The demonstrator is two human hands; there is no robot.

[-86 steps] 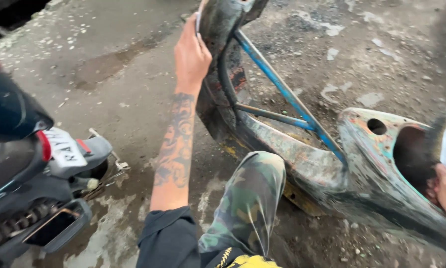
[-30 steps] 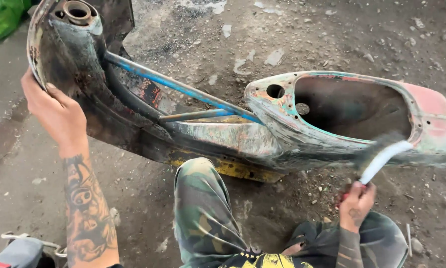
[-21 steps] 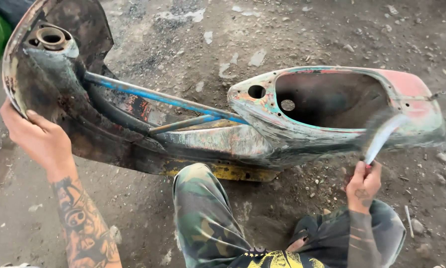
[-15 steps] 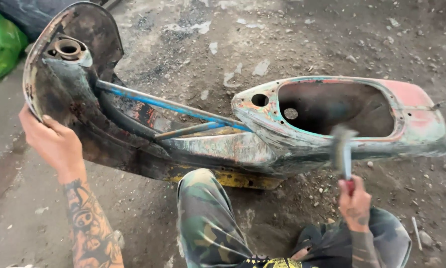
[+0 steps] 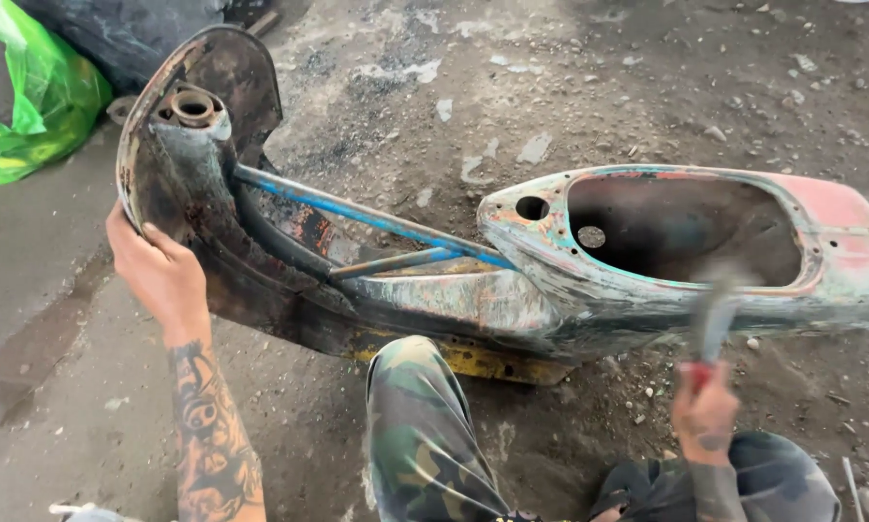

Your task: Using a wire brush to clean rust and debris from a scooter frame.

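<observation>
While the person sits on the ground w/ camouflage-trousered legs (image 5: 425, 435) stretched forward, the right hand (image 5: 705, 418) sits nearest the camera, low right, fingers wrapped tight round the red grip of a tool (image 5: 713, 324). The tool's upper part is motion-blurred, so can't tell exactly what kind it is; it stands upright above the fist, its grey end overlapping the near side wall of the scooter frame (image 5: 512, 290), just below the rim of the big open seat hollow. Whether it actually touches the metal can't be told.

The left hand (image 5: 159, 271), tattooed forearm rising from the bottom left, is further up and well apart from the right. It's closed on the edge of the frame's front shield, thumb on the outer rim, fingers curled over the inner face, approx. level w/ the lower half of the shield.

The frame lies on its side across the ground between the 2 hands: front shield and round steering tube (image 5: 194, 104) at left, tilted upward; a blue bar (image 5: 357, 217) running diagonally to the rear body at right. Paint is stripped and patchy, w/ bare metal, blue and pink-red remnants. A yellow piece shows under the middle, just past the knee.

Further off, dirty concrete floor (image 5: 647, 77) w/ grit and small stones. Top left corner: a green plastic bag (image 5: 28, 97) beside a dark bundle.
</observation>
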